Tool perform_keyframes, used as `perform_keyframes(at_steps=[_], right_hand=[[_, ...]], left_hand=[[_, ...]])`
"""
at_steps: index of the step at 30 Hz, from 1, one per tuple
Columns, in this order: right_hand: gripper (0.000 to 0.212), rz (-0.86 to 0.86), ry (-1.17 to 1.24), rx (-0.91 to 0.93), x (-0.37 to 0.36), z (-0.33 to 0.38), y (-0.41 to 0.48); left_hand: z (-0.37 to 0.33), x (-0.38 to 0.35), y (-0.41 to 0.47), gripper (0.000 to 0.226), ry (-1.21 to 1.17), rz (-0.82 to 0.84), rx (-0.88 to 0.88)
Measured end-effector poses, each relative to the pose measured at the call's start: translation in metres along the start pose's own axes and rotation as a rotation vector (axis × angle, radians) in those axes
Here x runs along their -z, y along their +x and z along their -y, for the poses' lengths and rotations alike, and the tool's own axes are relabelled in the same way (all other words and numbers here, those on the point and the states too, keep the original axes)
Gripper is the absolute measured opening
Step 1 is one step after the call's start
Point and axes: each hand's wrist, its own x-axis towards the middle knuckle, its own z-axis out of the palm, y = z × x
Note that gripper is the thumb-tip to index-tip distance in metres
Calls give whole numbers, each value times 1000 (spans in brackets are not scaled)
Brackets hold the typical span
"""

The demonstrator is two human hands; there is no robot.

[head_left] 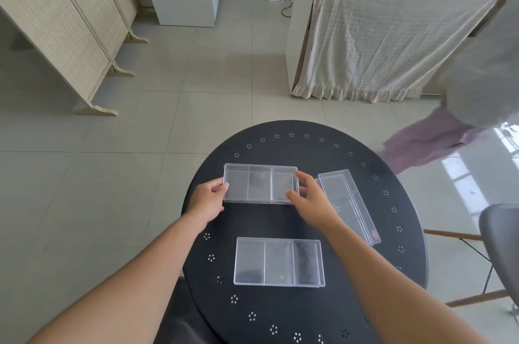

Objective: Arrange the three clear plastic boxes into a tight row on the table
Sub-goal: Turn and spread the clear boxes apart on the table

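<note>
Your left hand (207,199) and right hand (310,200) clasp the far box (259,186) by its short ends, long axis crosswise, parallel to the near box (278,262) well below.

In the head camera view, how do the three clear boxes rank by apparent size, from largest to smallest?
1. Near box, though it is closest to the camera.
2. Far box, held at both ends by the left hand and right hand.
3. Right box: angled and partly hidden, so unsure.

Real sizes may be alike.

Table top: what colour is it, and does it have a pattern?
Black table, with small clusters of punched holes ringing its edge; the head view shows it.
</note>
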Motion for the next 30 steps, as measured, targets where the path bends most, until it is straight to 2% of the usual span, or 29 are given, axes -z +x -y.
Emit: perform_keyframes(at_steps=[5,9,13,14,16,18,19,22,25,30], right_hand=[[86,16,-19,-27,0,4,30],[74,9,-24,-15,2,20,45],[74,-12,-26,0,5,23,56],[73,-12,-30,7,6,24,54],[69,-10,-40,36,11,26,49],[67,-22,-92,69,18,20,41],[68,-42,-134,80,23,14,37],[70,-143,-283,140,41,-6,22],[80,-246,-403,81,62,-28,3],[106,-279,-464,-117,93,-73,-34]], left_hand=[[-4,-1,20,38,0,38,5],[-9,-2,39,41,3,31,8],[-12,-5,50,40,27,39,12],[-14,-5,51,39,56,10,4],[-21,-6,53,41,166,-159,-60],[-32,-10,51,38,217,-290,-197],[-39,-15,48,36,223,-305,-274],[-59,-41,34,32,262,-235,-489],[-71,-73,23,31,320,-84,-654],[-85,-139,1,38,411,213,-700]])
